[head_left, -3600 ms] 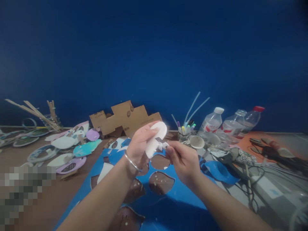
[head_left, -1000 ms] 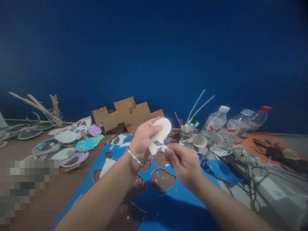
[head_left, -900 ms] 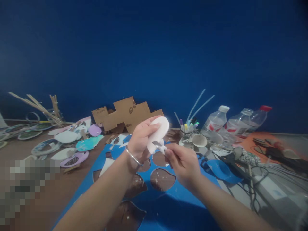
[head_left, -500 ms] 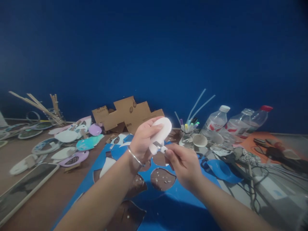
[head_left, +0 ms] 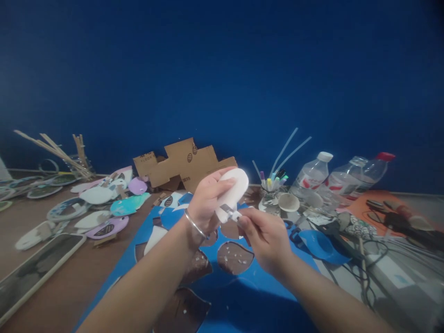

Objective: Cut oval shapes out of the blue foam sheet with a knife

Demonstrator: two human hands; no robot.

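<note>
My left hand (head_left: 210,192), with a silver bangle at its wrist, grips a white oval piece (head_left: 236,186), seemingly foam, with the thumb across its face. My right hand (head_left: 267,233) pinches a small white-handled craft knife (head_left: 236,216). The knife's dark, flat blade lies against the lower end of the white piece; fingers hide most of the handle. Beneath both hands spreads a blue sheet (head_left: 229,296) with rounded and leaf-shaped openings where brown tabletop shows. White scraps (head_left: 236,256) are scattered in one opening.
Coloured cut-out shapes (head_left: 130,204) and a phone-like framed slab (head_left: 41,273) lie left. Cut cardboard (head_left: 194,162) stands behind. A pen cup (head_left: 272,192), plastic bottles (head_left: 314,173), a blue curved piece (head_left: 324,247) and tangled cables (head_left: 376,252) are on the right.
The knife blade has shifted very slightly on the white piece's lower end. Both hands keep nearly the same position and grip.
</note>
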